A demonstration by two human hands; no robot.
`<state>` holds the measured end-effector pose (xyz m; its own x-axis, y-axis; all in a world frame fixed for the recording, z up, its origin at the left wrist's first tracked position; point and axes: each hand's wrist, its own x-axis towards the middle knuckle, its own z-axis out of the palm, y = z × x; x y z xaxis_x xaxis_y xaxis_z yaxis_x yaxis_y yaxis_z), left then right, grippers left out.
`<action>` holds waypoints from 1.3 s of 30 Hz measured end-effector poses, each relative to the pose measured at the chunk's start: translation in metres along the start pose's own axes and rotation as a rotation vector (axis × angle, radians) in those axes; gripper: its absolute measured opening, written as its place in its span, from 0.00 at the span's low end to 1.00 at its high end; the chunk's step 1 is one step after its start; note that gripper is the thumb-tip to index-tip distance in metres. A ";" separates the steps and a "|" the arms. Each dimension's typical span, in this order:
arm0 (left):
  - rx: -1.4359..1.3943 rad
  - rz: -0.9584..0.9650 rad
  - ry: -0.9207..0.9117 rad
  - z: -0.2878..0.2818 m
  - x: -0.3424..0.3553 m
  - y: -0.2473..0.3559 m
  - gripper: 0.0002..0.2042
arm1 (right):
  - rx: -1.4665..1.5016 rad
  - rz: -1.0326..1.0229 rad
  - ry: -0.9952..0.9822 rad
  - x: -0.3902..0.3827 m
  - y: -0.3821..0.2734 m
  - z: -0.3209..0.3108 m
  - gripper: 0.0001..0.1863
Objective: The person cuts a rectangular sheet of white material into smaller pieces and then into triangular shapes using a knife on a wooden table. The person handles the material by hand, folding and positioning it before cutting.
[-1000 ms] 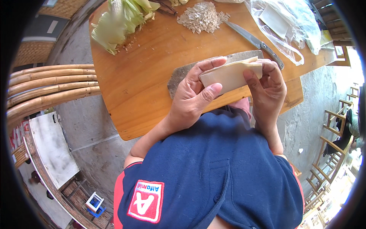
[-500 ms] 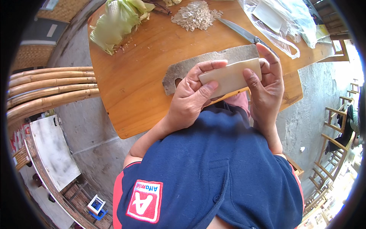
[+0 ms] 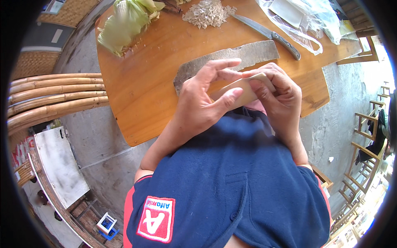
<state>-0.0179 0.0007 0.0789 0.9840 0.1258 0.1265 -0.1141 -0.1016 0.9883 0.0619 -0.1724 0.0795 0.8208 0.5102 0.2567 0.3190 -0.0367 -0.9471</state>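
A pale cream, flat piece (image 3: 244, 91) is held at a tilt in front of my body. My left hand (image 3: 198, 99) grips it with the thumb on its near face, the index finger curved above it. My right hand (image 3: 281, 99) pinches its right end between thumb and curled fingers. Just beyond my hands, a grey, flat stone-like slab (image 3: 258, 51) lies on the wooden table (image 3: 144, 95). Behind that are a dark-handled knife (image 3: 258, 29) and a heap of small pale shreds (image 3: 206, 14).
Pale green corn husks (image 3: 126, 27) lie at the table's back left, a clear plastic bag (image 3: 314, 22) at back right. Bamboo rails (image 3: 53, 95) run along the left. Wooden chairs (image 3: 364, 132) with dark cloth stand at the right; a small white-and-blue stool (image 3: 106, 223) is lower left.
The pale piece has tilted up on the right and shifted toward my body, exposing more slab. My right fingers have curled down over it; my left index finger has risen off its edge.
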 end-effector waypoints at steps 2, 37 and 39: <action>0.033 -0.083 -0.042 0.001 0.001 0.006 0.17 | -0.083 -0.082 -0.030 0.000 0.002 0.000 0.07; -0.094 -0.318 -0.001 0.014 0.009 -0.006 0.09 | 0.286 0.226 0.185 0.000 0.018 0.008 0.15; -0.137 -0.311 -0.001 0.013 0.009 -0.007 0.10 | 0.262 0.217 0.162 -0.001 0.020 0.005 0.16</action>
<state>-0.0060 -0.0106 0.0722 0.9746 0.1288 -0.1832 0.1746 0.0749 0.9818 0.0651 -0.1694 0.0593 0.9270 0.3716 0.0519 0.0145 0.1027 -0.9946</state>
